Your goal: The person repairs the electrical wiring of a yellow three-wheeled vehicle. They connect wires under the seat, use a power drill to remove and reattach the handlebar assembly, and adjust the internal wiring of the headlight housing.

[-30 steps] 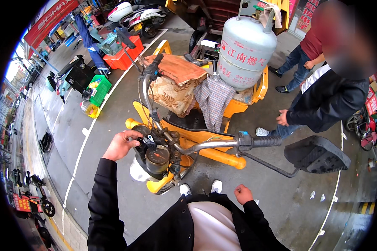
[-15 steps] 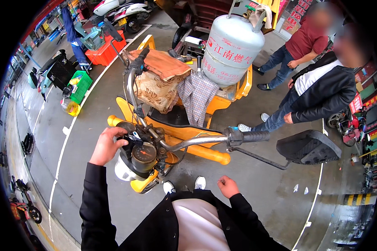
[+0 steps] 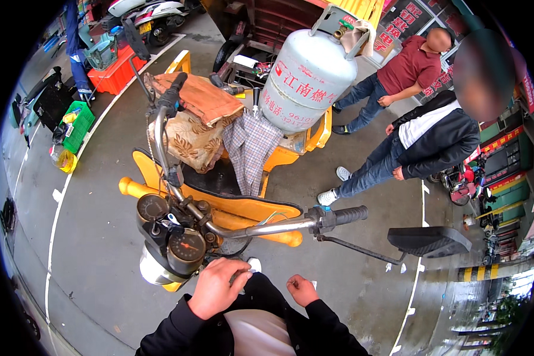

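Grey pavement (image 3: 368, 285) spreads right of the wearer's hands toward a white line (image 3: 410, 311); a second white line (image 3: 57, 194) bounds the left side. The yellow vehicle (image 3: 231, 204) stands directly ahead, its twin gauges (image 3: 186, 245) left of centre. Left hand (image 3: 218, 286): just beside the nearer gauge, fingers bent inward; whether they pinch anything cannot be told. Right hand (image 3: 301, 289): near the torso, fingers loosely curled, contents indeterminable. The handlebar (image 3: 267, 228) and black mirror (image 3: 427, 242) project rightward, obstructing the way forward. Beyond stand a checked cloth (image 3: 252, 151), a grey gas cylinder (image 3: 305, 83) and two people (image 3: 433, 133); a green crate (image 3: 78, 126) lies left.
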{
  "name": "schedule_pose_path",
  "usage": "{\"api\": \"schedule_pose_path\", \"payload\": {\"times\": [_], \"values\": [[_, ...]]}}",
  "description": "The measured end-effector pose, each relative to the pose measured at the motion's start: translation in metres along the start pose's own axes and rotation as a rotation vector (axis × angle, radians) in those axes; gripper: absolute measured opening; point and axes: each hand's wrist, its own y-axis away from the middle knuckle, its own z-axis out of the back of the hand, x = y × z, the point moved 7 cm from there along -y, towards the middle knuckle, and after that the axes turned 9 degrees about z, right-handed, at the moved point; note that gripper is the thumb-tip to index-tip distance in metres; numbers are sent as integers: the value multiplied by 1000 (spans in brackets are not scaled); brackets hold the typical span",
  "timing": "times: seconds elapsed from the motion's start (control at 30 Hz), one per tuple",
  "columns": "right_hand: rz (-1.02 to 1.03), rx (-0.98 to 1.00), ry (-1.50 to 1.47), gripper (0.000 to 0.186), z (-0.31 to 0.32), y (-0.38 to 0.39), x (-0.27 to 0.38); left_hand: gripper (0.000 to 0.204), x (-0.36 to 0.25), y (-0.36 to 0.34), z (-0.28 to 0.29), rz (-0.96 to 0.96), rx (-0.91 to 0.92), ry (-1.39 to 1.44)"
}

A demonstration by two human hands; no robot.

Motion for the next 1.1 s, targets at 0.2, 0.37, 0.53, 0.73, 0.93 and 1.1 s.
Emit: {"api": "schedule_pose_path", "payload": {"times": [0.2, 0.37, 0.53, 0.73, 0.93, 1.1], "values": [[-21, 89, -61, 18, -16, -14, 6, 11, 2, -22, 10, 84, -16, 7], [-92, 161, -480, 20, -9, -57, 43, 14, -7, -43, 18, 250, -51, -53], [93, 39, -1060, 15, 41, -77, 119, 12, -11, -49, 20, 285, -105, -34], [-65, 99, -1621, 24, 53, -94, 133, 19, -15, -71, 6, 277, -73, -59], [414, 53, -1057, 31, 77, -109, 176, 35, -23, -83, 1, 208, -21, -200], [556, 133, -1141, 24, 70, -115, 190, 49, -27, -81, -12, 103, -27, -346]]}}
